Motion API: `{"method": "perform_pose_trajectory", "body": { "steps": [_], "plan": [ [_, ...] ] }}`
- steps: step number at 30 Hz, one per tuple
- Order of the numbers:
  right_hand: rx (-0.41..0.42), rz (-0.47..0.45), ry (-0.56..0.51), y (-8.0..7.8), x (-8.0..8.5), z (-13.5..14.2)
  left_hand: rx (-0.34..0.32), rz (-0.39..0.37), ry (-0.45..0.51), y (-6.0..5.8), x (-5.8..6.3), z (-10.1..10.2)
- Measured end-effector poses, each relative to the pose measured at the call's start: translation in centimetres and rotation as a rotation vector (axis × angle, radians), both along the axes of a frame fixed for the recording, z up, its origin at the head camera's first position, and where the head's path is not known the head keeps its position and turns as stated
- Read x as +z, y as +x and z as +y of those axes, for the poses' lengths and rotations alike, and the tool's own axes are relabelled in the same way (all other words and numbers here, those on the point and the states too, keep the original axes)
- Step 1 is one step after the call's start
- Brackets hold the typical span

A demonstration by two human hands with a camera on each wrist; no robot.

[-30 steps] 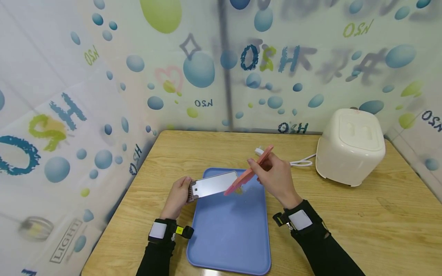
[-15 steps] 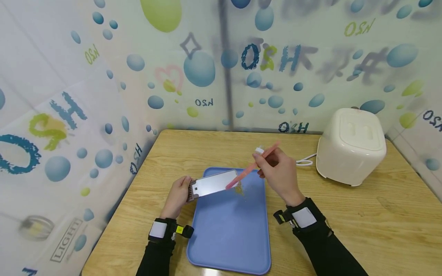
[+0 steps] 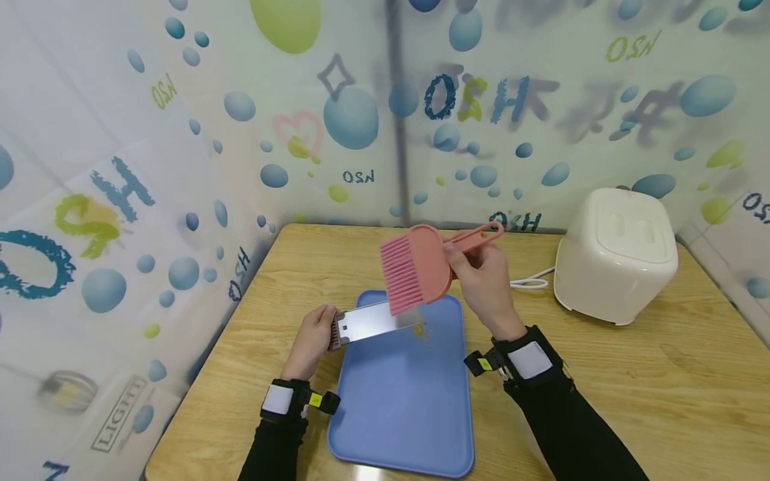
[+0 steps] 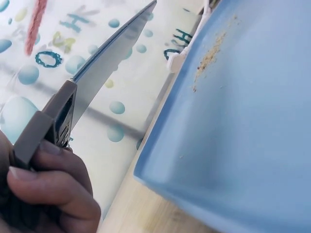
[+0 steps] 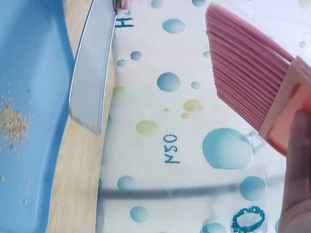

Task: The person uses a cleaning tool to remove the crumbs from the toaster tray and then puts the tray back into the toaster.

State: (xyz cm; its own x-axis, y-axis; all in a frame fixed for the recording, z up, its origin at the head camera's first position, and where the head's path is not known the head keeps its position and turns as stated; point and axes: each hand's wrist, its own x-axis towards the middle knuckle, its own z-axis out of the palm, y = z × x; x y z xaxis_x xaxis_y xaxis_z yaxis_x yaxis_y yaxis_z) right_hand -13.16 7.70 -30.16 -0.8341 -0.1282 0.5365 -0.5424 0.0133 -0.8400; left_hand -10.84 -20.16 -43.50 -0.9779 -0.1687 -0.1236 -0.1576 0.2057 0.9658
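Observation:
My left hand (image 3: pixel 308 341) grips the dark plastic end of a shiny metal crumb tray (image 3: pixel 367 322), which reaches over the back of a blue tray (image 3: pixel 403 407). In the left wrist view, fingers are curled round that end, and the metal plate (image 4: pixel 109 58) is seen nearly edge-on. Higher up, my right hand (image 3: pixel 488 290) pinches the handle of a pink brush (image 3: pixel 430 264), its bristles (image 5: pixel 248 68) pointing left. The bristles overlap the far part of the metal plate in the head view. A small heap of tan crumbs (image 5: pixel 13 124) lies on the blue tray beneath.
A cream toaster (image 3: pixel 616 257) stands at the back right of the wooden table (image 3: pixel 601 387), its white cord (image 3: pixel 529 283) lying beside it. A patterned curtain (image 3: pixel 355 194) hangs behind the table and along the left side.
The right hand has raised the brush from the metal plate's end and turned it so its broad face shows. The left hand and crumb tray stay nearly in place.

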Motion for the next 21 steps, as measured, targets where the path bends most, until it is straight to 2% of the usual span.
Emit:
{"method": "perform_pose_trajectory", "body": {
  "steps": [3,6,11,21],
  "plan": [
    [0.080,-0.038,0.038,-0.2,-0.1,-0.9,-0.007,0.000,-0.024,0.0,-0.1,0.2],
    [0.123,-0.055,0.104,-0.2,-0.5,-1.9,-0.016,0.003,-0.051,0.0,-0.2,0.4],
    [0.149,-0.063,0.206,0.0,-1.4,-3.4,-0.036,0.015,-0.064,0.1,-0.1,0.7],
    [0.169,-0.106,0.258,0.6,-3.0,-5.0,-0.046,0.032,-0.018,0.3,0.4,1.2]
  ]
}}
